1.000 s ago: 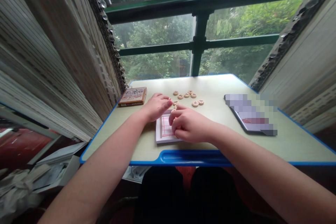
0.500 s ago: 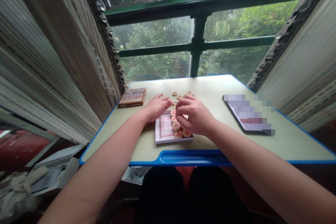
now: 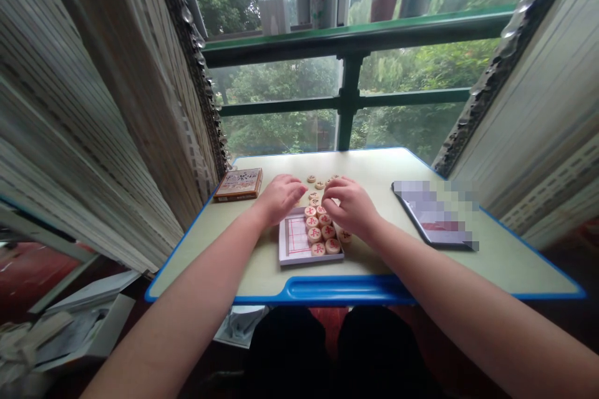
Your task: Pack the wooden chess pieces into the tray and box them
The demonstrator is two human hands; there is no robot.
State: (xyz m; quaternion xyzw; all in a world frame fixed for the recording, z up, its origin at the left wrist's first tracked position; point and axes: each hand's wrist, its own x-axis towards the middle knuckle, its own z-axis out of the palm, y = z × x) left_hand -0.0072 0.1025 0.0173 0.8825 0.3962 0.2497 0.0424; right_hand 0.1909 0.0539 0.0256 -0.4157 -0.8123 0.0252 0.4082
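A shallow white box [image 3: 283,243] lies on the table before me. Two rows of round wooden Chinese chess pieces [image 3: 314,235] with red characters fill its right part, and a red-lined grid shows on its left. My left hand [image 3: 281,196] is at the box's far left corner, fingers stretched out to the right, holding nothing visible. Over the far right corner is my right hand [image 3: 350,202], its fingers curled together; whatever they pinch, if anything, is hidden. More loose pieces [image 3: 311,179] lie beyond the box, partly behind my right hand. Another piece [image 3: 345,235] sits just outside its right edge.
A flat brown box [image 3: 238,184] lies at the table's left edge. To the right rests a dark-edged tablet [image 3: 433,218], partly pixelated. The table [image 3: 262,283] has a blue rim and a front groove. Curtains flank a green-framed window [image 3: 349,93]; cans stand on its sill.
The view has tilted up slightly. My right hand has shifted back from over the box's pieces, uncovering the right row and the piece outside the box. My left hand stays at the far left corner.
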